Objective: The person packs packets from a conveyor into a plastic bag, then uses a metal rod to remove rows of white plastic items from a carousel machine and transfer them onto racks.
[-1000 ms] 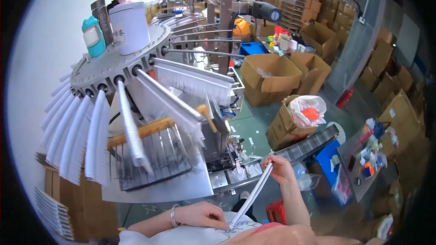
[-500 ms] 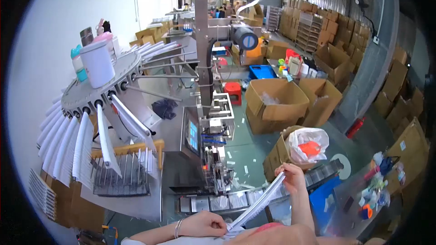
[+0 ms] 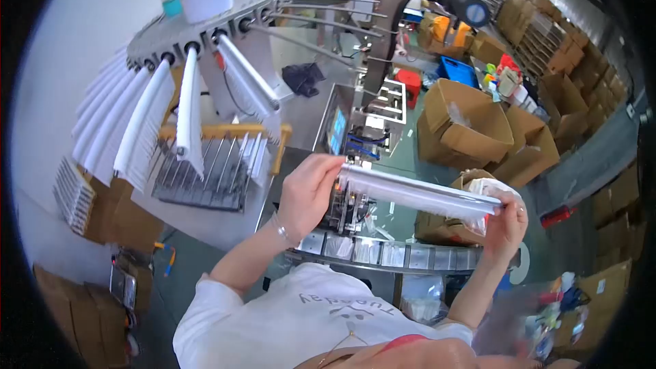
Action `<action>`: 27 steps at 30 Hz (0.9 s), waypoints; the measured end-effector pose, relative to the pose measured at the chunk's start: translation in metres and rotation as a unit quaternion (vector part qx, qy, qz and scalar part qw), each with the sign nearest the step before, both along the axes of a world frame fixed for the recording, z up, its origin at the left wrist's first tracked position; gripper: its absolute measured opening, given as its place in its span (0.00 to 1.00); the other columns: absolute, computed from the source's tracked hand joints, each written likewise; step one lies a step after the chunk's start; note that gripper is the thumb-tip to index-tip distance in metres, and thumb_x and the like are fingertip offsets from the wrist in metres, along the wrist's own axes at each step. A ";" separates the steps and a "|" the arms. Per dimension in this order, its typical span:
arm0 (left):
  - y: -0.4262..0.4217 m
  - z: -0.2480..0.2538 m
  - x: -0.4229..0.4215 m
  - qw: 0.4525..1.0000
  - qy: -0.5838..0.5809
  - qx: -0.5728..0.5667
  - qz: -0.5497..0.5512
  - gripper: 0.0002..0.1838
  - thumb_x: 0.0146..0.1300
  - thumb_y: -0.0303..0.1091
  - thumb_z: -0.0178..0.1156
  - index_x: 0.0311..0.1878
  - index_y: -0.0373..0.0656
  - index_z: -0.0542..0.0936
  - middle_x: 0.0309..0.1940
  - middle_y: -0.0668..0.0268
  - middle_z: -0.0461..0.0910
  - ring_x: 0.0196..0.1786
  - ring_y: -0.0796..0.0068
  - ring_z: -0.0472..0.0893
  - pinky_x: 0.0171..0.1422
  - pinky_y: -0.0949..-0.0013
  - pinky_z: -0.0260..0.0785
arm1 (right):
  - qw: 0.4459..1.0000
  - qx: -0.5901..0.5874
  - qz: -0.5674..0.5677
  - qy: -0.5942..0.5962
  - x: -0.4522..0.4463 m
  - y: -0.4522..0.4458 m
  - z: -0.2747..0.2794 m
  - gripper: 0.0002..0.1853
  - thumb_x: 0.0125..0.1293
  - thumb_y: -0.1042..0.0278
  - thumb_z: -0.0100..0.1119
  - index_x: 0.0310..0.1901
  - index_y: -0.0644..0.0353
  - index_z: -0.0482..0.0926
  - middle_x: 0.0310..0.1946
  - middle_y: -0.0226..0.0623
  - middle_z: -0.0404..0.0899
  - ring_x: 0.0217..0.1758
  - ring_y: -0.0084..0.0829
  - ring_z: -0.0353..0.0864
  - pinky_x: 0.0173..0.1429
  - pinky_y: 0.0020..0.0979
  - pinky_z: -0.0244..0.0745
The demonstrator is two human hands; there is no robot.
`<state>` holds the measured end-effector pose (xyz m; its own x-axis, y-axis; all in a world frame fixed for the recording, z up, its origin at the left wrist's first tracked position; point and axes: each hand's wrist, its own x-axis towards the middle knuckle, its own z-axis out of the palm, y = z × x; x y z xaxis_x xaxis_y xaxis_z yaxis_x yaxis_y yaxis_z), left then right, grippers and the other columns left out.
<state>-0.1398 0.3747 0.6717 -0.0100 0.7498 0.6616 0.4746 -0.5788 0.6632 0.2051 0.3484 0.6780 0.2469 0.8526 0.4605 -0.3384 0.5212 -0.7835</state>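
A long, shiny rod with a dense row of thin white pieces hanging from it (image 3: 420, 188) is held up in front of me, nearly level and dipping a little to the right. My left hand (image 3: 309, 188), a bracelet at its wrist, pinches the left end. At the other end, the fingers of my right hand (image 3: 507, 225) are closed round the tip. Similar loaded rods, such as a white one (image 3: 190, 106), stick out from a round rack (image 3: 263, 8) on the left.
A segmented conveyor (image 3: 369, 251) curves below the rod, with a machine screen (image 3: 337, 131) beyond. Bare metal spokes jut from the rack near a steel post (image 3: 383, 34). A wood-edged tray of rods (image 3: 205, 181) stands at left. Cardboard boxes (image 3: 441, 133) sit on the right.
Both hands have risen, and the rod has swung from a steep slant to almost level. My left hand has come up from near my lap. The view has shifted too.
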 end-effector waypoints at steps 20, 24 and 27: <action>0.078 0.060 0.011 0.952 0.066 0.261 0.143 0.18 0.63 0.22 0.50 0.57 0.39 0.71 0.54 0.62 0.74 0.55 0.59 0.69 0.60 0.62 0.61 | 0.915 0.275 -0.046 -0.291 0.001 0.036 0.059 0.11 0.65 0.66 0.56 0.44 0.64 0.79 0.36 0.38 0.77 0.41 0.33 0.70 0.52 0.35 0.63; 0.080 0.062 0.008 0.949 0.091 0.246 0.177 0.18 0.63 0.24 0.50 0.57 0.41 0.72 0.54 0.63 0.74 0.55 0.61 0.70 0.61 0.63 0.59 | 0.906 0.290 -0.035 -0.306 -0.003 0.046 0.062 0.12 0.65 0.64 0.57 0.44 0.63 0.79 0.35 0.36 0.77 0.41 0.31 0.70 0.55 0.36 0.62; 0.082 0.062 0.006 0.932 0.130 0.267 0.207 0.18 0.63 0.25 0.50 0.57 0.41 0.72 0.55 0.64 0.74 0.56 0.62 0.69 0.63 0.62 0.57 | 0.899 0.303 -0.031 -0.313 -0.001 0.053 0.063 0.12 0.65 0.64 0.57 0.44 0.62 0.80 0.34 0.36 0.77 0.40 0.31 0.70 0.56 0.37 0.62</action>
